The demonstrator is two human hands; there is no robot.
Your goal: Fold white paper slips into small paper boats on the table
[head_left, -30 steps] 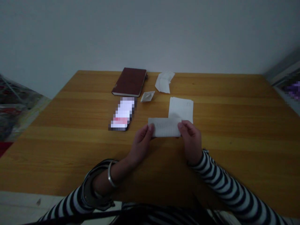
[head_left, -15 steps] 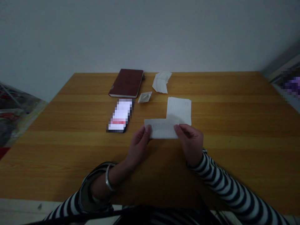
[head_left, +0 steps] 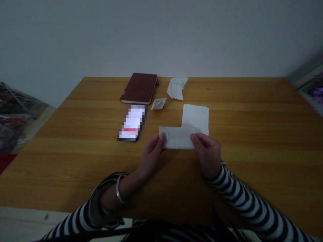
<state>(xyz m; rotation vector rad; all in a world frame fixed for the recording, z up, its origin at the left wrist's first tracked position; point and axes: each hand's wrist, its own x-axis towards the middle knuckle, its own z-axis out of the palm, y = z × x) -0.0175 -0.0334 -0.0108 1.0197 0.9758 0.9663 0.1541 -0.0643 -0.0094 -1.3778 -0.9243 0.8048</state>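
Note:
A white lined paper strip (head_left: 178, 138), wider than it is tall, is held level above the wooden table. My left hand (head_left: 152, 153) is closed on its left end, thumb on top. At its right end my right hand (head_left: 207, 151) pinches the paper between thumb and fingers. Just behind it lie white lined sheets (head_left: 195, 117), their lower left part hidden by the held paper. A small folded paper piece (head_left: 158, 104) rests farther back to the left. Behind that is a fanned stack of paper pieces (head_left: 177, 88).
On the wooden table (head_left: 252, 134), a dark red notebook (head_left: 140, 88) lies at the back left. A phone (head_left: 133, 122) with a lit, blurred screen is in front of it. The wall (head_left: 176, 37) rises behind the table's far edge.
The whole view has shifted slightly, so things appear a little farther right. Both hands keep their hold on the paper, with no clear change in grip.

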